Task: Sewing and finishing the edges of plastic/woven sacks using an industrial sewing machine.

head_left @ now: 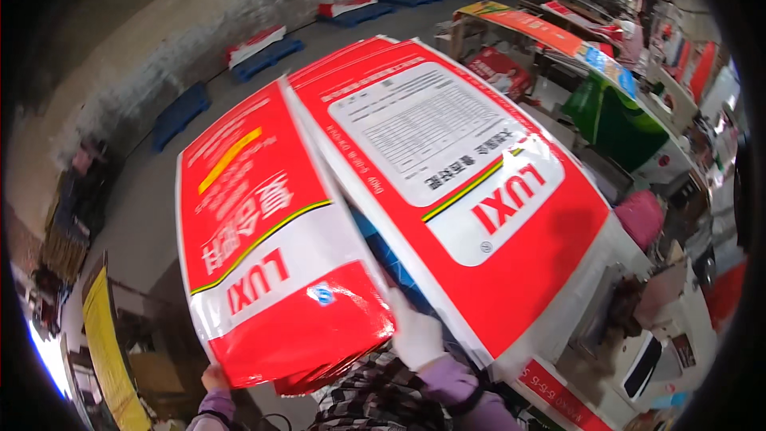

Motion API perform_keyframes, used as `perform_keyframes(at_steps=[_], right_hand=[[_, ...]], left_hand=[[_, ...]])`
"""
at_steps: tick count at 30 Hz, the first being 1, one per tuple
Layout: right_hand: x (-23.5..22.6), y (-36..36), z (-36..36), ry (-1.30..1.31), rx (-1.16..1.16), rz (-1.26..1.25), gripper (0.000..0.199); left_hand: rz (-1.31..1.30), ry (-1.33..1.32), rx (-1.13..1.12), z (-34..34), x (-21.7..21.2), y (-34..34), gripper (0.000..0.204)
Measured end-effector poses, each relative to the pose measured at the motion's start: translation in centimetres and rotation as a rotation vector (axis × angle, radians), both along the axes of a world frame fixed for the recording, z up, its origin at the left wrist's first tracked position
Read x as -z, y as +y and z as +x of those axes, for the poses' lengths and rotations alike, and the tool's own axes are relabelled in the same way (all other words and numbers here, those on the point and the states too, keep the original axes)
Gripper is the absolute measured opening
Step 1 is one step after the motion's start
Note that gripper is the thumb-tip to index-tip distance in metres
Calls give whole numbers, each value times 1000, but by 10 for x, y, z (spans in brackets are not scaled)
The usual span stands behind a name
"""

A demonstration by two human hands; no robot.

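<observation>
A red and white woven sack, laid flat with a thin yellow, black and green stripe across it, stretches out in front of me; more red layers show under its near end. My left hand grips its near left corner. My right hand, in a white glove, holds the near right edge, its fingertips partly hidden. To the right lies a pile of similar red and white sacks, with a white printed panel on top. Between sack and pile, a strip of blue surface shows.
Blue pallets stand along the wall, some bearing red and white sacks. At right are a sewing machine, a pink cushion and a table with orange and green sacks. A yellow-covered bench stands at left.
</observation>
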State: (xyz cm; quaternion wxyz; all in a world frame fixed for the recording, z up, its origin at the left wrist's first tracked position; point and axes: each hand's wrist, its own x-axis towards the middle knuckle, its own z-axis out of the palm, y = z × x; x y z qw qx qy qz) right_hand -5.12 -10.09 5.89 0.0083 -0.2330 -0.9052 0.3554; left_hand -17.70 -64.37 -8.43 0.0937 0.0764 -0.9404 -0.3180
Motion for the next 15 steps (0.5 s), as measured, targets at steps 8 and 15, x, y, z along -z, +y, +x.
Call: perform_keyframes(at_steps=[8,15], right_hand=[[218,-2,-36,-124,146,95,19],[262,12,9,-190,248,-19,19]], left_hand=[[480,-342,-327,97,84,-76,20],[350,-700,-147,47,110,-8,39]])
